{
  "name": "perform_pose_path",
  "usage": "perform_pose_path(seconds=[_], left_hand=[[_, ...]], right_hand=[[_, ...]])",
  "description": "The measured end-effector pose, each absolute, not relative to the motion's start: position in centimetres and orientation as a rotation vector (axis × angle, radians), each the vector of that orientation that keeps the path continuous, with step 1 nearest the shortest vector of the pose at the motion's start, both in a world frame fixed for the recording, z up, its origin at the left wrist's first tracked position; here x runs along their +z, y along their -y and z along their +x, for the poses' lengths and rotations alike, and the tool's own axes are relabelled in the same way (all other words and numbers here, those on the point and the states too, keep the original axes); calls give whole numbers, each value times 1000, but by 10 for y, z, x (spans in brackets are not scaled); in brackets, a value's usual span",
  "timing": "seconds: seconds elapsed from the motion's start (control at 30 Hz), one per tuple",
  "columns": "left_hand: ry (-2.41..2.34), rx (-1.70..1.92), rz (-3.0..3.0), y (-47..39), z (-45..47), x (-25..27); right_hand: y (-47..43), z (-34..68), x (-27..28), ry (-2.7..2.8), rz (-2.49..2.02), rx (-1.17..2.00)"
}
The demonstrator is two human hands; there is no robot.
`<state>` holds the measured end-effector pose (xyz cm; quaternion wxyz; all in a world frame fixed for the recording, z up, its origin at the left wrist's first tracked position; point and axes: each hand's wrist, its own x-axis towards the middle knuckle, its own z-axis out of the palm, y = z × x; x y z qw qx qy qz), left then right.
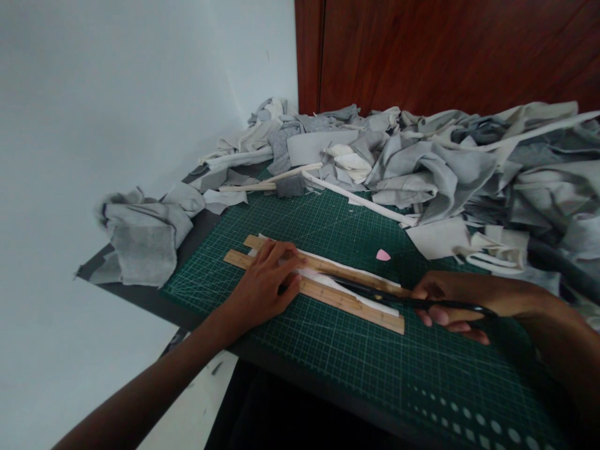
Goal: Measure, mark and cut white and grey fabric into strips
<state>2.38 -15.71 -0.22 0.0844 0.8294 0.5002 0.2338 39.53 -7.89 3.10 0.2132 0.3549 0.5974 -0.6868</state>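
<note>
My right hand [450,306] is wrapped round the handles of black scissors [360,289]. The blades point left and lie along a white fabric strip [375,304], between two wooden rulers. The upper ruler [347,270] and the lower ruler [337,301] run side by side, slanting down to the right. Over their left part rests my left hand [272,278], fingers bent and pressed down on the fabric and rulers, thumb close to the fingertips. It covers a stretch of the strip and both rulers. Whether the blades are parted is hard to see.
Beneath everything is a green gridded cutting mat [319,350] on a dark tabletop [187,306]. A pink chalk-like piece [383,255] lies beyond the rulers. Grey and white fabric scraps [422,175] are heaped along the back and right; a grey bundle [145,244] sits left.
</note>
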Motion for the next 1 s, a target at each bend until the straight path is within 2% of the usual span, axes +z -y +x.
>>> perform_pose_path(seconds=[0.3,0.6,1.0], left_hand=[[-1486,696,2487,157,22,-3],[-1486,691,2475,159,22,-2],[-1508,683,2440,158,24,1]], right_hand=[[83,386,40,-1661,1141,-1826],[77,409,21,-1566,1101,-1980],[81,391,32,-1603,1087,-1998]])
